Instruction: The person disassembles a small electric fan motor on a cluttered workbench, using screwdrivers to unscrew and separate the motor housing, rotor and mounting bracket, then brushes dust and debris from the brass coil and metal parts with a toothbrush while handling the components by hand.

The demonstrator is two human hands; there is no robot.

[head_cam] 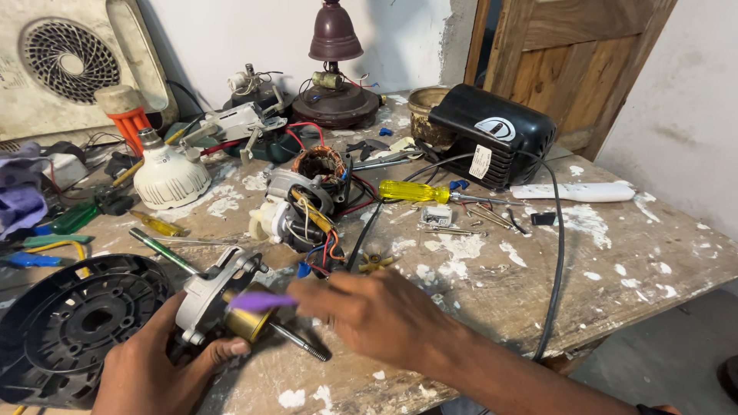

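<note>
the left hand (157, 361) grips a grey metal motor bracket with brass rotor and threaded shaft (231, 307) at the paint-flecked wooden table's (615, 261) near edge; the right hand (377, 315) pinches a purple tool (261, 301) against it.

We see a worn, paint-flecked wooden table (615, 269) w/ white plaster walls (231, 31) behind, a wooden door (576, 54) at the back right, grey floor (661, 361) below.

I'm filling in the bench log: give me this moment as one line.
left hand: grips motor part | right hand: holds purple tool against it | beside: black round housing, yellow screwdriver
</note>
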